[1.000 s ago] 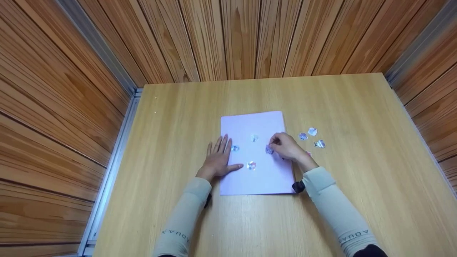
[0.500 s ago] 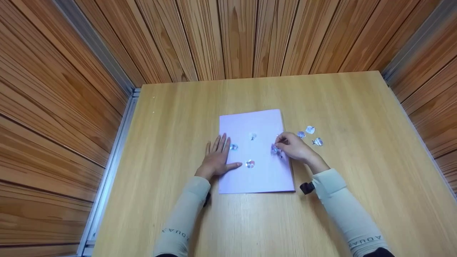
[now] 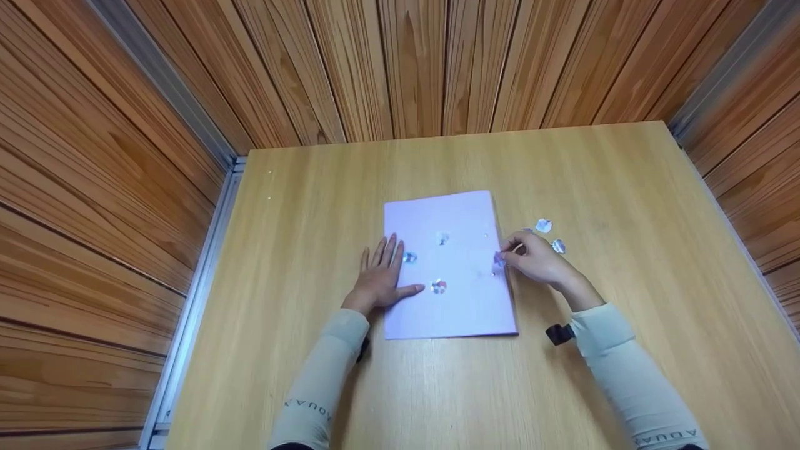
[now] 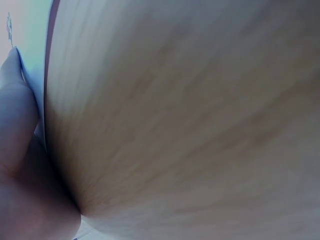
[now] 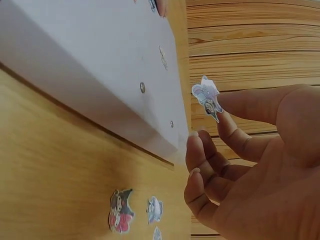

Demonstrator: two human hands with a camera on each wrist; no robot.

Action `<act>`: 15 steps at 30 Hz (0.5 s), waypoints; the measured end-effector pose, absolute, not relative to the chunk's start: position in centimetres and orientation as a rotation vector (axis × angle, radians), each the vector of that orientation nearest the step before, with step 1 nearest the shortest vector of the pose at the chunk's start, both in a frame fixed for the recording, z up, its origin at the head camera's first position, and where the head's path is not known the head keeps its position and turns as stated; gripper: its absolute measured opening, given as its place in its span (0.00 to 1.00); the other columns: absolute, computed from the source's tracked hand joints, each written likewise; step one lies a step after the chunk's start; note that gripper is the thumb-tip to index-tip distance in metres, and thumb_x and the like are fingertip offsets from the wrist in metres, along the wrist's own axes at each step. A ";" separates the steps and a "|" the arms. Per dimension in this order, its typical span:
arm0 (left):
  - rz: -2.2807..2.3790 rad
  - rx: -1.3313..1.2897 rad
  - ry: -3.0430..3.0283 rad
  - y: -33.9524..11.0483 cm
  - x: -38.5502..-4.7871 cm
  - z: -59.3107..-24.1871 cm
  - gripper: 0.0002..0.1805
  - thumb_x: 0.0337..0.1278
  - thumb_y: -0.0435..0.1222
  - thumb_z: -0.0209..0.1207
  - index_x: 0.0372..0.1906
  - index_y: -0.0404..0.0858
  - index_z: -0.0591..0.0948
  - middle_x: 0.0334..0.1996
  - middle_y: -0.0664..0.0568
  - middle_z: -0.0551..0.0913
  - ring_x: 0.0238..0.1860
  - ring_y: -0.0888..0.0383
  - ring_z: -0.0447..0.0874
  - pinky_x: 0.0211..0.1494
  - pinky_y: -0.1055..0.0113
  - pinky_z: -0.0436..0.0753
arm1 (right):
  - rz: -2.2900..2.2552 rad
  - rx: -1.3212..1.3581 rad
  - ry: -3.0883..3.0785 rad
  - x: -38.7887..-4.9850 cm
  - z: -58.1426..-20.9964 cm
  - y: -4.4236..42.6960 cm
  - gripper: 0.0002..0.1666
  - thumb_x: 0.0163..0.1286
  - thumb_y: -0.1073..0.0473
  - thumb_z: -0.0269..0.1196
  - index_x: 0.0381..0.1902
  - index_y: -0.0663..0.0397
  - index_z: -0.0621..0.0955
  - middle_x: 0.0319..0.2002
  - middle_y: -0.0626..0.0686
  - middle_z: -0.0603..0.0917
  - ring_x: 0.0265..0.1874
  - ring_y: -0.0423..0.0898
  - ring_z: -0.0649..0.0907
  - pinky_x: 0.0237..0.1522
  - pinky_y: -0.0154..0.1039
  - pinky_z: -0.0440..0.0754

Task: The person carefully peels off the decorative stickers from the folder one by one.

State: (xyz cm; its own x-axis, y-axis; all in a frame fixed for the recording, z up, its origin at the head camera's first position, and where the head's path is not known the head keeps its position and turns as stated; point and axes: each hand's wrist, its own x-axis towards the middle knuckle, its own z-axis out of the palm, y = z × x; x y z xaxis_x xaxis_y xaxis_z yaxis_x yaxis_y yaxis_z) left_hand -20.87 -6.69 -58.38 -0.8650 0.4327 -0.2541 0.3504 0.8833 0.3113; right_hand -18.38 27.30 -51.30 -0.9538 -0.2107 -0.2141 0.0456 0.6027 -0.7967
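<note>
A lilac folder (image 3: 453, 315) with small metal rivets (image 5: 142, 87) lies on the table. My left hand (image 3: 379, 281) rests flat on its left edge, fingers spread and thumb on the cover. Near the folder's right edge, my right hand (image 3: 537, 262) pinches a small purple cartoon sticker (image 5: 206, 97) between thumb and index finger, held above the surface. The cover carries a sticker near the top middle (image 3: 443, 239), a bluish sticker (image 3: 409, 257) beside my left fingers, and a round colourful sticker (image 3: 439, 286) lower down.
Right of the folder lie several loose stickers, among them a whitish sticker (image 3: 544, 225), a blue fish-like sticker (image 3: 558, 246) and a black-and-pink character sticker (image 5: 120, 212). My right hand partly covers this group in the head view. Wood-panelled walls (image 3: 412, 69) stand behind the table.
My right hand has moved right with the pinched sticker, from over the folder's cover to its right edge, uncovering the rivets there. The left hand has stayed in place.
</note>
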 end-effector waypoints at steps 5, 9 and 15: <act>0.369 0.589 2.734 -6.6 -21.0 -58.6 0.60 0.63 0.72 0.49 0.84 0.42 0.39 0.84 0.47 0.32 0.83 0.45 0.26 0.81 0.41 0.33 | -1.294 -0.130 2.554 -17.4 -51.4 28.5 0.10 0.76 0.62 0.60 0.47 0.66 0.79 0.46 0.62 0.80 0.45 0.55 0.79 0.40 0.40 0.79; 0.374 0.581 2.728 -6.7 -21.1 -58.8 0.60 0.62 0.73 0.49 0.84 0.42 0.39 0.84 0.47 0.31 0.82 0.47 0.24 0.81 0.42 0.31 | -1.298 -0.102 2.544 -16.6 -51.5 29.3 0.11 0.76 0.62 0.60 0.48 0.66 0.78 0.46 0.62 0.80 0.46 0.56 0.79 0.42 0.39 0.79; 0.359 0.575 2.728 -6.6 -21.0 -58.6 0.60 0.62 0.73 0.50 0.84 0.42 0.39 0.84 0.47 0.32 0.83 0.46 0.26 0.81 0.41 0.32 | -1.285 -0.121 2.551 -15.7 -51.5 30.2 0.10 0.75 0.62 0.61 0.47 0.66 0.79 0.46 0.62 0.81 0.45 0.56 0.80 0.41 0.38 0.79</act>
